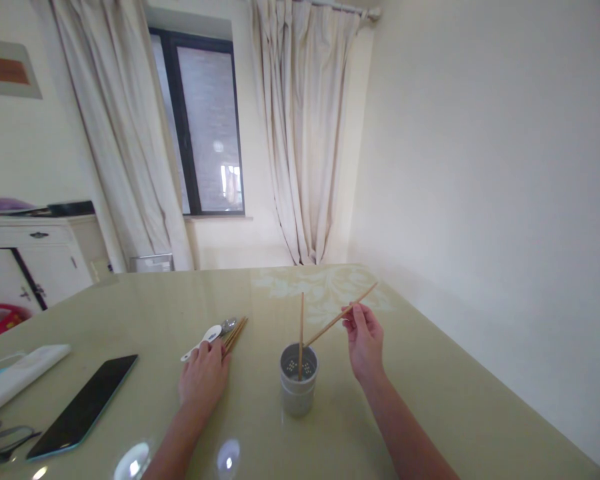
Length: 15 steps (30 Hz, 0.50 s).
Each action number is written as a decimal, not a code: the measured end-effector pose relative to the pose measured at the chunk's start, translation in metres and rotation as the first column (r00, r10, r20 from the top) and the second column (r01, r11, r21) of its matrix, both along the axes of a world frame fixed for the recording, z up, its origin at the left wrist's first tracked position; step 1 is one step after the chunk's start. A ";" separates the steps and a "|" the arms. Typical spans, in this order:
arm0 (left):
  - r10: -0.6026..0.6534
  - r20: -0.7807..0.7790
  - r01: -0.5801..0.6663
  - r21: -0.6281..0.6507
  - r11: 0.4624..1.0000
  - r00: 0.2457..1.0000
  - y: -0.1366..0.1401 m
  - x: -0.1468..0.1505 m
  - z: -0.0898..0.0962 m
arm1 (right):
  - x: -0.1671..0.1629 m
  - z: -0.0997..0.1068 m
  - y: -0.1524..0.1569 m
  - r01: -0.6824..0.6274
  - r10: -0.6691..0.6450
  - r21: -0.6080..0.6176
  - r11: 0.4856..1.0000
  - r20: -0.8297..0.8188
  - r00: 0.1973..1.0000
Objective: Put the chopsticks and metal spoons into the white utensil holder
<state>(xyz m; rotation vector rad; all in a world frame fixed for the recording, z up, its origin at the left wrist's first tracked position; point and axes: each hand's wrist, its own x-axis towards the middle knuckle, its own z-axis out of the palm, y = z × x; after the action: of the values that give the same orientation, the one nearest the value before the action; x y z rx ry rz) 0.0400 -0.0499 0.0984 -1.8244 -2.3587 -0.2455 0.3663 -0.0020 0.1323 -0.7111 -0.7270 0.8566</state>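
Observation:
A grey cup (299, 400) with a holed bottom stands upright on the table, one chopstick (301, 320) leaning inside it. My right hand (366, 340) is closed, pinching another chopstick (333, 322) between thumb and fingers. That one slants, its lower end at the cup's rim. On the left, my left hand (206, 373) rests on the table with its fingers bent over a bundle of chopsticks (237, 335); their near ends are hidden under the hand. Beside the bundle lie a white spoon (211, 333) and a metal spoon (229, 325), both partly overlapped.
A black phone-like tablet (87, 403), a white power strip-like block (25, 377) and folded glasses (5, 440) lie on the table (260, 300) at the left. A wall (480, 200) runs along the table's right edge. Behind are curtains (305, 133) and a white cabinet (50, 260).

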 end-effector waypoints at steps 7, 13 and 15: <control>-0.020 0.034 0.020 0.000 1.000 0.999 0.000 0.002 0.005 | -0.021 0.002 -0.017 -0.201 0.190 -0.007 0.980 0.358 0.914; -0.018 0.018 0.019 -0.022 1.000 1.000 -0.001 0.001 0.008 | -0.041 -0.014 -0.022 -0.331 0.350 -0.122 0.936 0.419 0.838; -0.018 0.015 0.019 -0.028 0.999 1.000 0.000 0.002 0.006 | -0.046 -0.022 -0.020 -0.332 0.373 -0.172 0.928 0.398 0.838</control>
<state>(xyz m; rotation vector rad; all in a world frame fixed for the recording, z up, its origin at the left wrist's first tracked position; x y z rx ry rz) 0.0416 -0.0502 0.1045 -1.8641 -2.3681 -0.2306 0.3205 -0.0222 0.1107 -0.8789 -1.2456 1.0936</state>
